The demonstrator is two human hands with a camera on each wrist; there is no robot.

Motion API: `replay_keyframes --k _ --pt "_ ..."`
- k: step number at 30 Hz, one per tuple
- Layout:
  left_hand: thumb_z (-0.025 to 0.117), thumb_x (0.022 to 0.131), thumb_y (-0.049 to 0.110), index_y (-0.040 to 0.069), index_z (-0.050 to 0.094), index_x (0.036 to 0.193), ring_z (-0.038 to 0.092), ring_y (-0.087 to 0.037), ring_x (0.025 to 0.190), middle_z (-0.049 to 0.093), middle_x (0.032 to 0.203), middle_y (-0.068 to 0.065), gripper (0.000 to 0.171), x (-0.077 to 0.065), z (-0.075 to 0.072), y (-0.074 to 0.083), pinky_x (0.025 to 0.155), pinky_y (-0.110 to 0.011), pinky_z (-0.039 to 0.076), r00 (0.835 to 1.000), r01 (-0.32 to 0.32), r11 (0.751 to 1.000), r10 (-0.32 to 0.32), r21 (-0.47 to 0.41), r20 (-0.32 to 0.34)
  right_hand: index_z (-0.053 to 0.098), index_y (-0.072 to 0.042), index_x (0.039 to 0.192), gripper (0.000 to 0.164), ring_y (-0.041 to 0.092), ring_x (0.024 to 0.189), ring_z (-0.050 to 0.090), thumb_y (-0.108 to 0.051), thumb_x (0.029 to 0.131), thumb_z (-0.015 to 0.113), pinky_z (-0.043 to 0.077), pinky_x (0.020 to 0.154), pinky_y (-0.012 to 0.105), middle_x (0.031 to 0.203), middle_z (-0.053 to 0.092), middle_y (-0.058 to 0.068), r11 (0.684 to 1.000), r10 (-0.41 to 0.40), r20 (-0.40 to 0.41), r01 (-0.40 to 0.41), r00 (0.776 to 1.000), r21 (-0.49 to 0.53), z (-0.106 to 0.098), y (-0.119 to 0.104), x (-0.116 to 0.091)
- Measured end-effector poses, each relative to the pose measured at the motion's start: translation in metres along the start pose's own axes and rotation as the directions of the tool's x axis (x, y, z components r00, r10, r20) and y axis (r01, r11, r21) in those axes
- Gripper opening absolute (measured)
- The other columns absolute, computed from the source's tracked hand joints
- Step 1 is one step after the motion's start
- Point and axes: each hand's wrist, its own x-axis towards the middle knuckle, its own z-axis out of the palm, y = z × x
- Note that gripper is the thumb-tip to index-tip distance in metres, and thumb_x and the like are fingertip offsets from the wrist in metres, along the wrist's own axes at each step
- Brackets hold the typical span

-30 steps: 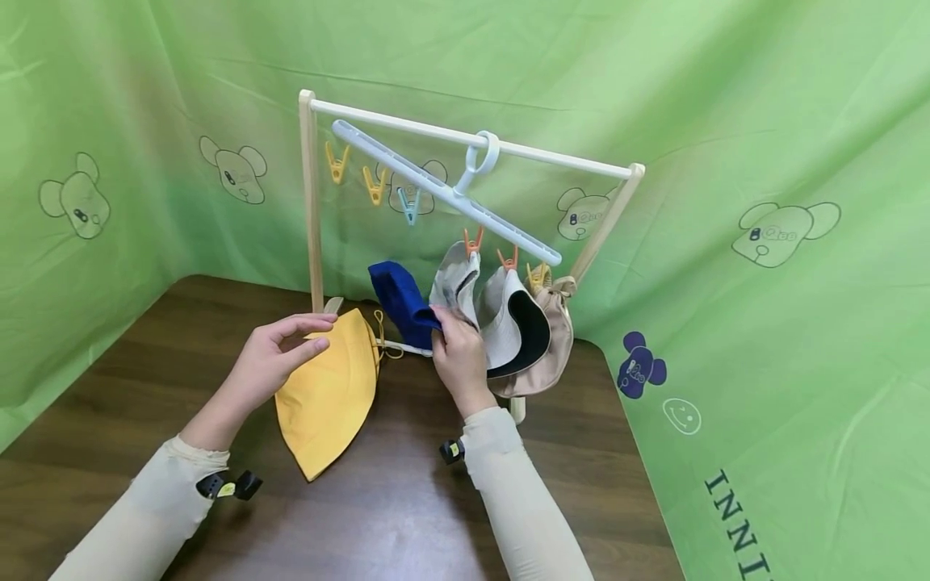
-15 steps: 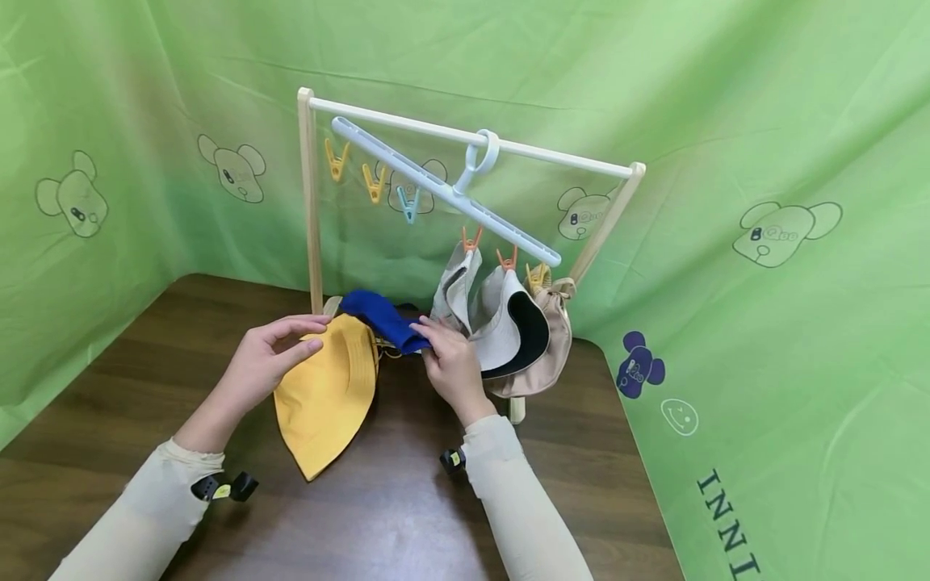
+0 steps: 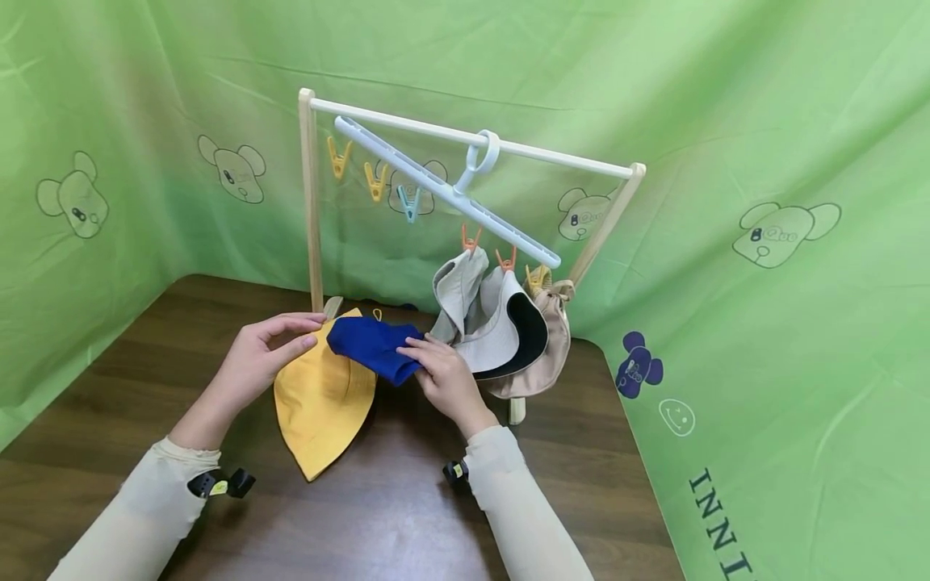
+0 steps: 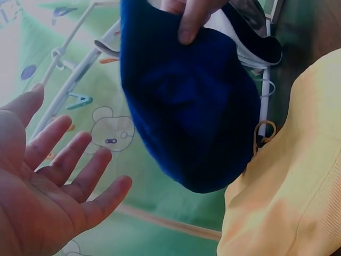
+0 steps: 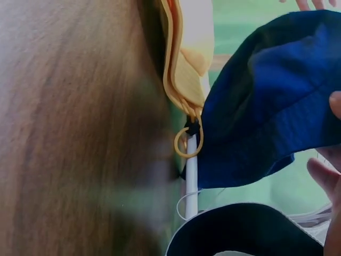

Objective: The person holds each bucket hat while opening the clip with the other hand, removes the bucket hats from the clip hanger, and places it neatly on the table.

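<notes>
A soft blue hat (image 3: 374, 343) hangs from my right hand (image 3: 452, 381), which pinches its edge between thumb and fingers. In the left wrist view the blue hat (image 4: 186, 112) spreads wide, with the other hand's thumb over its rim. My left hand (image 3: 263, 355) holds nothing. Its fingers are relaxed and apart, close to the left end of the blue hat. Below that hand lies a yellow bucket hat (image 3: 320, 420) with a cord loop, on the brown table (image 3: 378, 508). The blue hat covers part of the yellow one in the head view.
A wooden rack (image 3: 310, 202) carries a pale blue hanger (image 3: 429, 181). Clothespins hold a grey hat (image 3: 454, 290), a whitish hat with dark lining (image 3: 497, 343) and a beige hat (image 3: 558, 343). Two yellow clips (image 3: 375, 183) and a blue clip (image 3: 409, 204) hang at the hanger's left.
My right hand has brought the blue hat from beside the grey hat leftward and nearer, in front of the yellow hat. The grey hat has swung a little. My left hand has barely moved.
</notes>
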Motion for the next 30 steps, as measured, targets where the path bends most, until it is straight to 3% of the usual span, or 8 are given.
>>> replay_keyframes --k 9,14,21,30 --pt "0.07 0.099 0.017 0.006 0.073 0.119 0.063 0.003 0.116 0.067 0.134 -0.016 0.023 0.001 -0.003 0.002 0.088 -0.015 0.053 1.0 -0.003 1.0 0.003 0.029 0.008 0.073 -0.009 0.126 0.045 0.026 0.128 0.063 0.011 0.086 0.064 0.041 0.116 0.042 0.129 0.071 0.013 0.998 0.023 0.157 -0.031 0.987 0.05 -0.003 -0.002 -0.011" --pt "0.071 0.099 0.017 0.006 0.073 0.12 0.064 0.003 0.115 0.067 0.135 -0.017 0.025 0.001 -0.003 0.002 0.087 -0.015 0.053 1.0 0.004 1.0 -0.004 0.03 0.016 0.074 -0.011 0.125 0.049 0.027 0.129 0.062 0.014 0.084 0.063 0.043 0.114 0.049 0.13 0.071 0.012 0.996 0.014 0.206 -0.031 0.979 0.079 -0.003 0.0 -0.017" --pt "0.07 0.099 0.017 0.007 0.073 0.12 0.064 0.003 0.115 0.066 0.134 -0.017 0.023 0.0 -0.004 0.002 0.088 -0.015 0.053 0.999 0.018 0.999 -0.019 0.038 0.025 0.074 -0.015 0.127 0.051 0.021 0.134 0.058 0.012 0.086 0.061 0.037 0.118 0.047 0.13 0.072 0.002 0.999 -0.014 0.329 -0.002 0.944 0.047 0.001 0.0 -0.02" --pt "0.07 0.099 0.019 0.009 0.073 0.12 0.064 -0.001 0.116 0.066 0.135 -0.017 0.024 -0.001 -0.005 0.002 0.088 -0.015 0.053 0.998 0.03 0.999 -0.032 0.04 0.048 0.073 -0.015 0.128 0.044 0.02 0.135 0.058 0.005 0.091 0.065 0.035 0.12 0.045 0.129 0.072 -0.003 0.999 -0.043 0.405 0.048 0.914 -0.002 0.001 -0.003 -0.022"
